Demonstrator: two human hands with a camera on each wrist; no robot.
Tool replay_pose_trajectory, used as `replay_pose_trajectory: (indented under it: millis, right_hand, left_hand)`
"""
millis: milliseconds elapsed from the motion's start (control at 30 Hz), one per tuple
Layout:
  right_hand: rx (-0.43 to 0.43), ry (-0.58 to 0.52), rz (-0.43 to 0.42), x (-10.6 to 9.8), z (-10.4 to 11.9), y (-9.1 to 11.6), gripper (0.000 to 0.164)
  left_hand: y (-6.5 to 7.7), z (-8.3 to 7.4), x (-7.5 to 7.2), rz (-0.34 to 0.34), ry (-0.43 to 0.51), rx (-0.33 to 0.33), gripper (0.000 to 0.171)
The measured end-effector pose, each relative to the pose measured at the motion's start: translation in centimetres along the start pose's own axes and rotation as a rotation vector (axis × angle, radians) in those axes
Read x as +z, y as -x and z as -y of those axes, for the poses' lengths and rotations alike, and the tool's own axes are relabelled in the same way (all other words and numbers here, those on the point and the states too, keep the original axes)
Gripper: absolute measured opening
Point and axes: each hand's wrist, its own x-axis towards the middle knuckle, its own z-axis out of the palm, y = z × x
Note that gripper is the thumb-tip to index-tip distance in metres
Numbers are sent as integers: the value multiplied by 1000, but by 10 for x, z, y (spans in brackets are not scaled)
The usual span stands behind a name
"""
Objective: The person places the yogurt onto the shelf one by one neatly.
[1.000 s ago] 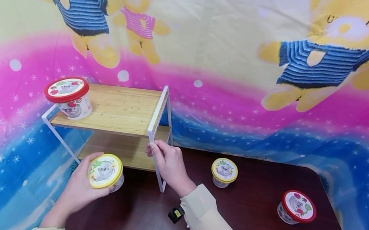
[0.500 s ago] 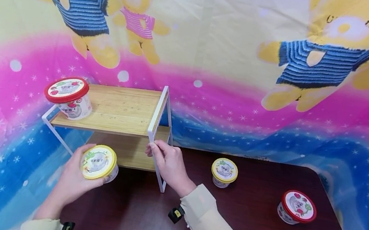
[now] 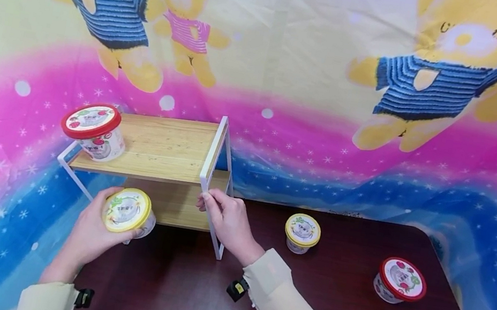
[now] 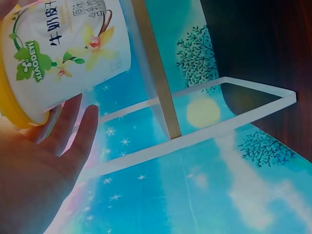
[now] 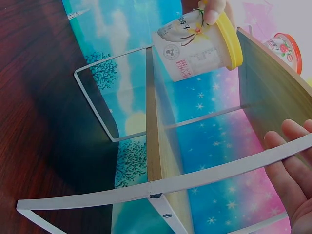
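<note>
My left hand holds a yellow-lidded paper tub by its side, thumb in front. The tub is tilted and hangs in the air before the lower board of a two-tier wooden shelf. White, with a vanilla flower print, the same tub fills the upper left of the left wrist view. My right hand grips the white metal frame at the shelf's right front post. In the right wrist view its fingers lie behind that post. A red-lidded tub stands on the top board's left end.
On the dark wooden table, right of the shelf, stand another yellow-lidded tub and a red-lidded tub. A printed bear backdrop hangs behind and along both sides.
My left hand has carried the yellow-lidded tub left and slightly farther away, toward the shelf's left side. The right hand keeps its place on the frame.
</note>
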Motion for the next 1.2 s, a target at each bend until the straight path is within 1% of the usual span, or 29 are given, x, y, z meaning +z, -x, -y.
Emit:
replay_pose_trajectory:
  millis: [100,333,633,800,933,1033,1200]
  right_hand:
    - [-1,-2,1,0,0,0,20]
    - [-1,-15,5,1,-1,0,20]
    - [-2,-15,4,0,-1,0,21]
    - [-6,-9,0,0,0,0,21]
    - [-31,-6,-11,0,-1,-1,22]
    - [-47,-2,-18,1,-2,-1,22]
    - [-42,2,-18,1,-3,-1,24]
  left_hand:
    - [-1,0,-2,-2,-6,0,102]
    - [-7,3,-5,-13,1,32,101]
    - [-13,3,-8,-4,-11,39,99]
    - [-19,3,-11,3,-25,36,99]
    - [-25,4,-13,2,-48,58,99]
    - [-30,7,-14,-5,-67,74,102]
    - [-36,8,-16,-6,-85,59,111]
